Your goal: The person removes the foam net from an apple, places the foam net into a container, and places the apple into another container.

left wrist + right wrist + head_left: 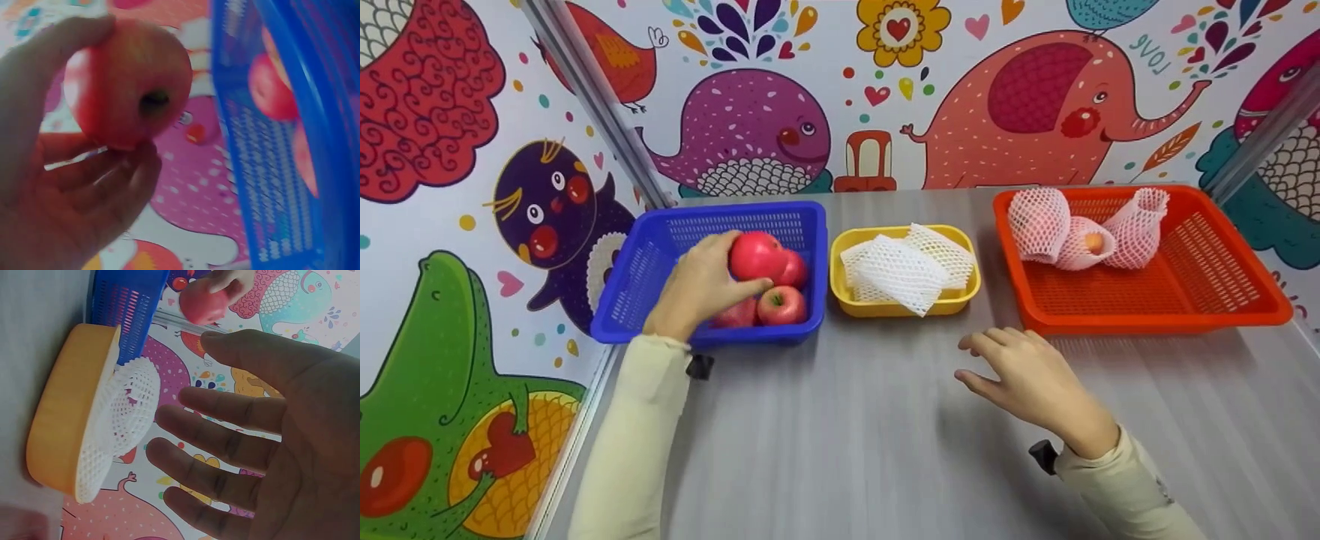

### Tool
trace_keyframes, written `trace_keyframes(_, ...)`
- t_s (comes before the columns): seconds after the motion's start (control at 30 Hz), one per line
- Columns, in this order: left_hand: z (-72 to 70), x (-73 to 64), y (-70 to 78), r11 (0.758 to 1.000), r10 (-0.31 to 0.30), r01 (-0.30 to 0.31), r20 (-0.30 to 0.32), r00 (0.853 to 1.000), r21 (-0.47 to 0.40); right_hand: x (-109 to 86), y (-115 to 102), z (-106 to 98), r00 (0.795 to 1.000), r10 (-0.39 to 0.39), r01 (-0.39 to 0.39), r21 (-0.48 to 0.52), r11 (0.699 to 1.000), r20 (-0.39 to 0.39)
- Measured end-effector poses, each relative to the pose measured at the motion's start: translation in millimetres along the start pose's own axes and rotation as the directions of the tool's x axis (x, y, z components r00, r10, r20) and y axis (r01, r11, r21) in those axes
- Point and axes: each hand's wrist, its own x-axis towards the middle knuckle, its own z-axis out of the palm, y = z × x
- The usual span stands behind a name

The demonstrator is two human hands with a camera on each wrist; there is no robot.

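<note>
My left hand [701, 281] grips a red apple [756, 255] between thumb and fingers. In the left wrist view this apple [121, 79] shows its dark hollow and hangs clear of the basket wall. Below and beside it, more apples [781, 305] sit in the blue basket [634, 277]. Over the grey table, my right hand [1031, 379] holds nothing, its fingers spread. It hovers in front of the yellow basket [900, 307] and the red basket [1155, 324]. White foam nets [904, 271] lie piled in the yellow one.
Several net-wrapped fruits [1136, 229] rest at the back left of the red basket. Printed cartoon walls [870, 97] stand behind and to the left, joined by a metal corner strip [592, 97]. The grey table [825, 450] spreads in front of the baskets.
</note>
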Motion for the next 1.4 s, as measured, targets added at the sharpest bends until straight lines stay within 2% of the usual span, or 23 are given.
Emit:
trace_keyframes(0.1,8.1,16.8,-12.2,0.987,-0.080,0.074,0.039,0.996,0.146,-2.1,-0.5,4.0,1.000,0.001,-0.001,0.002,1.000,0.011)
trace_keyframes(0.2,19.9,27.9,-21.8,0.953,-0.106,0.080,0.077,0.991,0.291,-4.3,-1.1,7.3,1.000,0.002,-0.002,0.003,1.000,0.018)
trace_keyframes(0.3,28.9,32.7,-29.7,0.922,-0.136,0.082,0.117,0.984,0.380,-5.2,-1.7,8.8,1.000,-0.004,0.004,0.011,1.000,0.020)
trace_keyframes(0.4,33.3,33.8,-35.6,0.912,-0.189,0.115,0.153,0.970,0.393,-5.8,-1.7,9.3,1.000,-0.007,0.006,0.023,1.000,0.020)
trace_keyframes(0.6,37.1,34.0,-41.3,0.923,-0.241,0.144,0.247,0.939,0.357,-7.8,-1.9,9.8,0.999,0.000,-0.002,0.034,0.999,0.036)
trace_keyframes(0.67,36.7,33.9,-40.8,0.928,-0.244,0.146,0.263,0.933,0.344,-7.9,-2.1,9.7,0.999,0.002,-0.003,0.033,0.999,0.040)
trace_keyframes(0.73,35.0,32.5,-38.4,0.933,-0.239,0.148,0.259,0.936,0.327,-8.2,-2.1,9.4,0.999,0.002,-0.003,0.033,0.999,0.039)
trace_keyframes(0.8,31.5,28.2,-32.9,0.943,-0.217,0.142,0.229,0.949,0.302,-8.7,-1.9,9.0,0.999,0.003,-0.004,0.031,1.000,0.034)
trace_keyframes(0.87,28.2,18.9,-23.4,0.959,-0.166,0.122,0.157,0.974,0.257,-9.4,-1.5,7.9,1.000,0.005,-0.006,0.032,0.999,0.029)
trace_keyframes(0.93,25.2,4.0,-8.3,0.976,-0.100,0.087,0.057,0.993,0.200,-10.6,-0.6,6.9,1.000,0.009,-0.009,0.033,0.999,0.018)
trace_keyframes(0.97,25.2,-5.3,0.2,0.984,-0.056,0.057,-0.010,0.998,0.167,-11.1,-0.1,6.4,1.000,0.011,-0.012,0.033,0.999,0.013)
trace_keyframes(1.0,26.3,-15.5,9.3,0.990,-0.011,0.021,-0.077,0.997,0.139,-11.6,0.4,6.1,1.000,0.013,-0.013,0.032,0.999,0.008)
trace_keyframes(1.03,28.3,-26.4,18.8,0.993,0.042,-0.025,-0.141,0.989,0.115,-12.3,0.8,5.9,1.000,0.013,-0.013,0.033,0.999,0.001)
trace_keyframes(1.07,31.1,-37.0,28.2,0.992,0.096,-0.076,-0.201,0.975,0.101,-13.1,1.2,6.1,1.000,0.013,-0.012,0.033,0.999,-0.005)
trace_keyframes(1.1,35.4,-47.3,36.9,0.987,0.148,-0.127,-0.253,0.956,0.097,-14.1,1.4,6.4,1.000,0.013,-0.012,0.034,0.999,-0.013)
trace_keyframes(1.17,46.3,-66.3,52.0,0.969,0.248,-0.226,-0.343,0.906,0.105,-16.2,1.3,6.9,1.000,0.013,-0.012,0.038,0.999,-0.020)
trace_keyframes(1.23,57.1,-83.6,64.3,0.948,0.319,-0.292,-0.378,0.869,0.129,-17.9,0.4,7.8,1.000,0.012,-0.011,0.045,0.999,-0.021)
trace_keyframes(1.27,62.5,-91.6,68.7,0.941,0.338,-0.310,-0.384,0.859,0.134,-18.5,-0.3,8.5,1.000,0.009,-0.008,0.048,0.999,-0.020)
trace_keyframes(1.3,67.4,-98.6,72.5,0.938,0.347,-0.319,-0.378,0.858,0.137,-19.0,-0.9,9.1,1.000,0.009,-0.008,0.050,0.999,-0.017)
trace_keyframes(1.33,71.7,-104.8,75.7,0.937,0.350,-0.323,-0.368,0.861,0.136,-19.4,-1.5,9.9,1.000,0.007,-0.006,0.051,0.999,-0.014)
trace_keyframes(1.4,78.7,-114.0,79.3,0.941,0.339,-0.313,-0.337,0.878,0.132,-19.5,-2.5,11.4,1.000,0.002,-0.002,0.052,0.999,-0.008)
